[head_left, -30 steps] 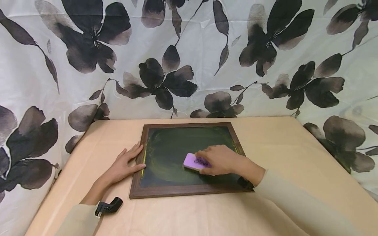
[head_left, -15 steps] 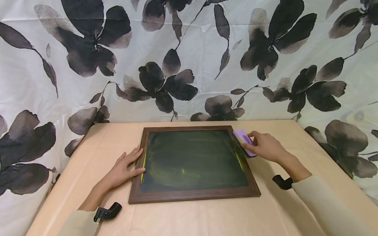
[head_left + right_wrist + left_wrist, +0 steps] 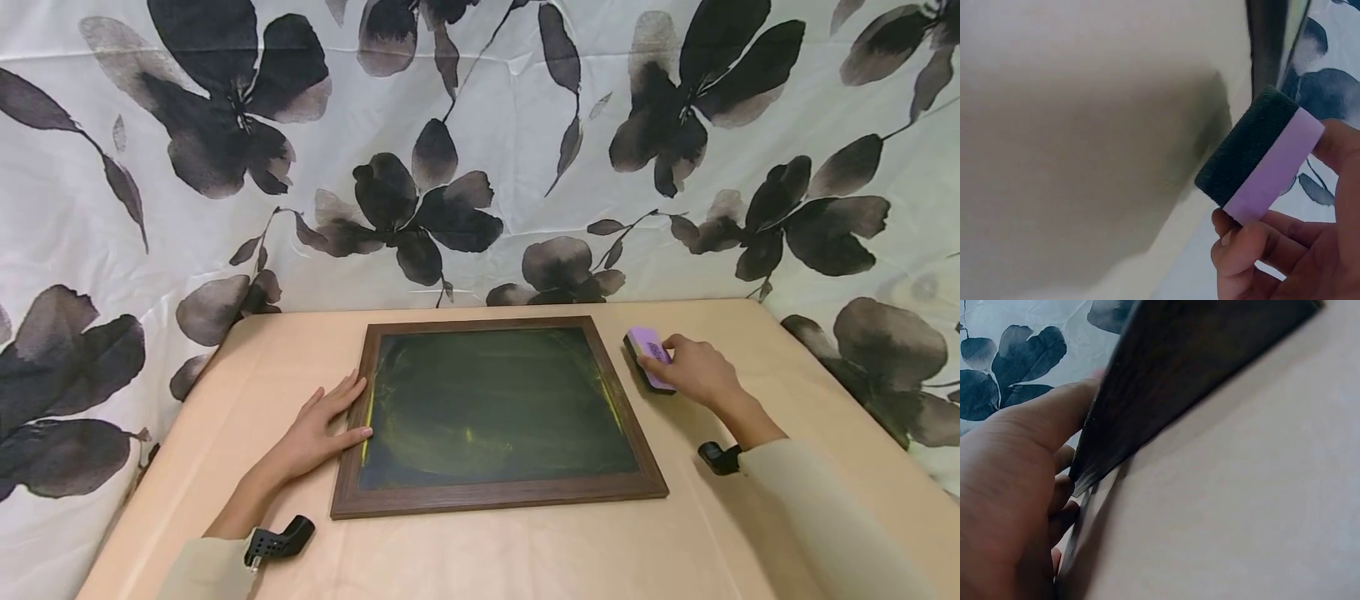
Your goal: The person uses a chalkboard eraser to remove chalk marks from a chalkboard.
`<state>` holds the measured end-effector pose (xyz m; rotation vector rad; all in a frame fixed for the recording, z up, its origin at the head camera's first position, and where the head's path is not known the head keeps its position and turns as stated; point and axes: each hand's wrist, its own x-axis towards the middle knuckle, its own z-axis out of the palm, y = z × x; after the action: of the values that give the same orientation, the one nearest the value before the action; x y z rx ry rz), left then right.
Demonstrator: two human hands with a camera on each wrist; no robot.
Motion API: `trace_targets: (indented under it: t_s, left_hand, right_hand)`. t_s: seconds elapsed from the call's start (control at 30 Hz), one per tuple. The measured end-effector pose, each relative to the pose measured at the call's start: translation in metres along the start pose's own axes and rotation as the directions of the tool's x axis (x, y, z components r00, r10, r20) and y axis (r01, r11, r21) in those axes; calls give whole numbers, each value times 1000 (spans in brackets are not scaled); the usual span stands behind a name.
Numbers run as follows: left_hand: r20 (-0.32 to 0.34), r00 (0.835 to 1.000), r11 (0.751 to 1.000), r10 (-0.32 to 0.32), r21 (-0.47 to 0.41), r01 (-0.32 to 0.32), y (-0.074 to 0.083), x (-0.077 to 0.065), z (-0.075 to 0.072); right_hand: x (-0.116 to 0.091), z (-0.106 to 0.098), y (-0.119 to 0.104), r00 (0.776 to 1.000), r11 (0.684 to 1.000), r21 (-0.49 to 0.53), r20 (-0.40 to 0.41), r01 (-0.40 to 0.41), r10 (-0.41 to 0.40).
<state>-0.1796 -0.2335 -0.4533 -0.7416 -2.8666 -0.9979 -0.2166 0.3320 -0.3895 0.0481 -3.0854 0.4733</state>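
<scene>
A small chalkboard [image 3: 502,400] in a brown wooden frame [image 3: 487,503] lies on the table, with faint yellow smears and brighter yellow lines along both sides. My left hand [image 3: 318,429] rests at the frame's left side, fingers spread and thumb reaching over the edge. Right of the board, my right hand [image 3: 703,373] holds a purple chalkboard eraser [image 3: 649,357] between thumb and fingers. In the right wrist view, the eraser's dark felt side [image 3: 1250,147] faces the table and a shadow falls beside it. The left wrist view shows the left fingers at the dark frame [image 3: 1179,369].
A pale tan cover lies over the table [image 3: 480,554]. Behind it hangs a white curtain [image 3: 517,100] with a dark flower print. Each wrist carries a black device, one on the left [image 3: 279,542] and one on the right [image 3: 720,458].
My right hand has moved the eraser from the middle of the board, across its right edge, to beyond the frame on the right. My left hand has stayed at the left side.
</scene>
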Motion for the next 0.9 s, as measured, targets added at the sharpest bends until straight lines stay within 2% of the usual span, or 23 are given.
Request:
trace_targets:
  t_s: [0.3, 0.57, 0.77, 0.9]
  left_hand:
    - [2, 1000, 999, -16, -31, 16, 4, -3, -6]
    - [6, 999, 999, -32, -28, 32, 9, -3, -15]
    - [-46, 993, 994, -109, 13, 109, 16, 4, -23]
    - [-100, 985, 987, -143, 60, 150, 24, 8, -42]
  right_hand:
    - [3, 8, -5, 1000, 996, -90, 5, -15, 16]
    - [9, 14, -5, 1000, 992, -124, 14, 25, -24]
    - [-1, 0, 8, 995, 992, -124, 102, 25, -13]
    - [-9, -20, 16, 994, 996, -74, 103, 42, -35]
